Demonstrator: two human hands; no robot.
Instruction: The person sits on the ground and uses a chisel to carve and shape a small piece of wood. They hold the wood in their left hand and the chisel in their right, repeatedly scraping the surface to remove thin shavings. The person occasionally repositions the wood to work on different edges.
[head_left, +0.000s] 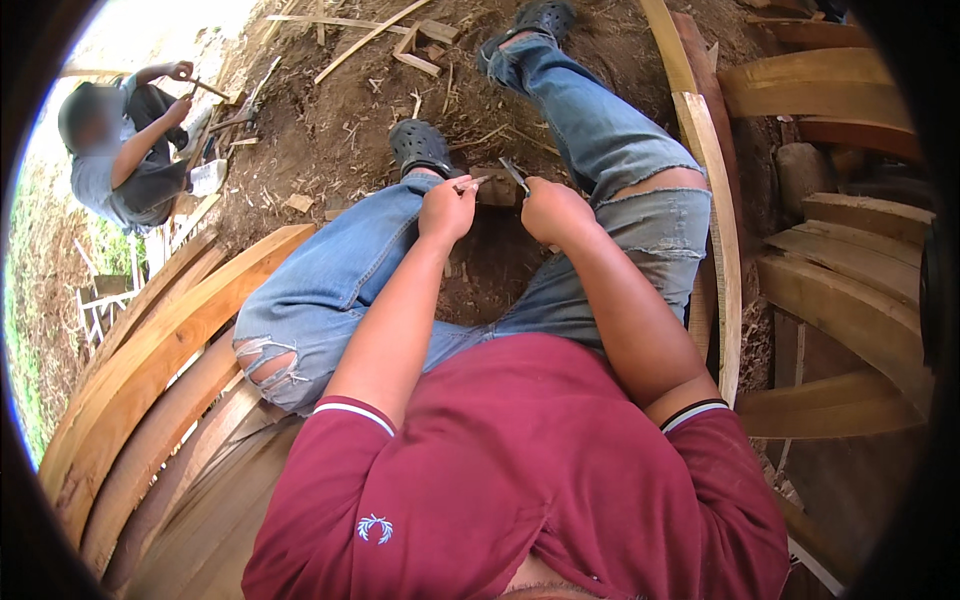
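Note:
My left hand (447,209) is closed, pinching a small thin piece (478,182) with a pale tip that looks like wood. In my right hand (556,211) is a knife (514,174); the fist wraps its handle and the grey blade points up and to the left. A short gap separates the blade from the pale tip. Both hands are held out between my knees, above a block of wood (497,190) on the ground. Most of the knife's handle is hidden inside my fist.
Long curved-looking boards (180,312) are stacked at my left. Upright planks (715,200) stand along my right leg, with more timber (830,270) beyond. Wood scraps (418,50) litter the dirt ahead. Another person (125,150) sits at far left, holding a stick-like tool.

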